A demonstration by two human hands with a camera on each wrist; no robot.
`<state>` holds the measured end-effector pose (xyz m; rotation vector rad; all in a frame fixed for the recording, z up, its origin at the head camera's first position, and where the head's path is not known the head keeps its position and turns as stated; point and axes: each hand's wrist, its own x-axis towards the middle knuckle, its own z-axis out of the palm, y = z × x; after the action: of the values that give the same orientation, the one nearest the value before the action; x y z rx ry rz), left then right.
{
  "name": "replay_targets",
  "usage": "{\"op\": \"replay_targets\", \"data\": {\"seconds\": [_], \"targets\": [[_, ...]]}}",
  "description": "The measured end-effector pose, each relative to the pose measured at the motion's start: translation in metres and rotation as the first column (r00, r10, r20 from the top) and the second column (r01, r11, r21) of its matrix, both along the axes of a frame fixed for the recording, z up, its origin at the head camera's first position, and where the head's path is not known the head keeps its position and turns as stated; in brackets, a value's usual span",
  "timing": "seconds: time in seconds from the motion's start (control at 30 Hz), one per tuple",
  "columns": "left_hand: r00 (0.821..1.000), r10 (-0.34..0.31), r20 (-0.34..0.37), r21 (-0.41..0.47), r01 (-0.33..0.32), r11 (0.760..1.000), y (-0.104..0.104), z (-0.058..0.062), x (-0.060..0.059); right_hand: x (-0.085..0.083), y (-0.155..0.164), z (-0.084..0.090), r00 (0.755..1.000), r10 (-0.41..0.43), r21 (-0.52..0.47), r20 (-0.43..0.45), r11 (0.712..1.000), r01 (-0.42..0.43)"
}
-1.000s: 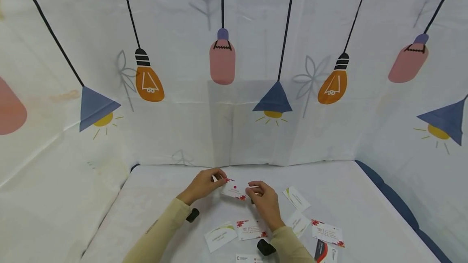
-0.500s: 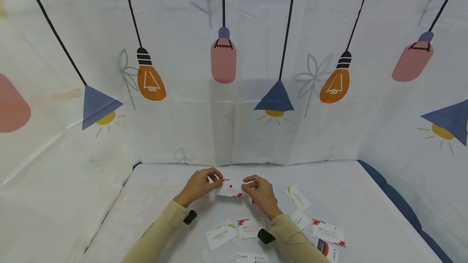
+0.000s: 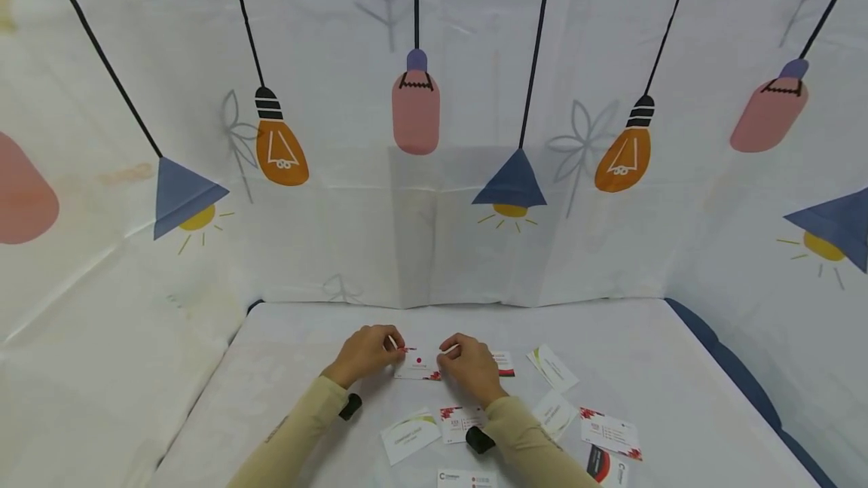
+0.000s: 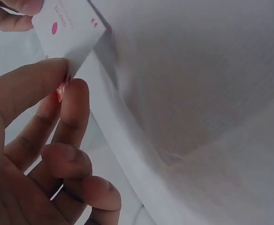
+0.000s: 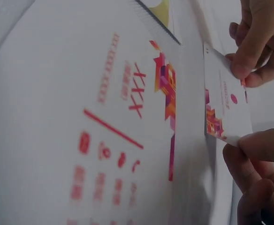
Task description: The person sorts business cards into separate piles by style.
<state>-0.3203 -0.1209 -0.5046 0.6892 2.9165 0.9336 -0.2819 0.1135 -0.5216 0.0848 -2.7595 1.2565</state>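
Head view, held card: a white rectangular card with a magenta dot and red-patterned corners (image 3: 418, 367) sits between both hands, toward the table's far side; whether it touches the surface I can't tell.
Left hand (image 3: 368, 352): thumb and forefinger pinch one end of it.
Right hand (image 3: 469, 367): thumb and forefinger pinch the opposite end.
Just beside the right hand: a white card with a red-and-black edge (image 3: 503, 364).
Nearer the person: a white card with a green curve (image 3: 410, 437), flat on the white-covered table (image 3: 271, 367).
Backdrop: a white sheet printed with colourful hanging lamps (image 3: 339, 247).
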Motion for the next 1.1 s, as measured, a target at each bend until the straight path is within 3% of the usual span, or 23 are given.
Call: {"op": "replay_targets", "data": {"seconds": [0.3,0.73,0.93,1.1], "targets": [[1.000,0.009,-0.002,-0.112,-0.010,0.994,0.005,-0.001,-0.008,-0.003,-0.007,-0.004,0.999,-0.038,0.109,-0.007,0.993,0.038],[1.000,0.013,-0.008,-0.141,-0.014,0.990,0.007,-0.003,-0.010,-0.008,-0.010,-0.006,1.000,-0.029,0.143,-0.006,0.989,0.030],[0.999,0.029,-0.023,-0.145,-0.032,0.989,0.005,-0.007,-0.010,-0.007,-0.005,-0.008,0.999,-0.033,0.099,-0.042,0.994,0.037],[0.998,0.054,-0.031,-0.103,-0.057,0.993,0.003,0.001,-0.007,-0.003,0.012,0.000,0.995,-0.038,0.034,-0.088,0.999,0.041]]}}
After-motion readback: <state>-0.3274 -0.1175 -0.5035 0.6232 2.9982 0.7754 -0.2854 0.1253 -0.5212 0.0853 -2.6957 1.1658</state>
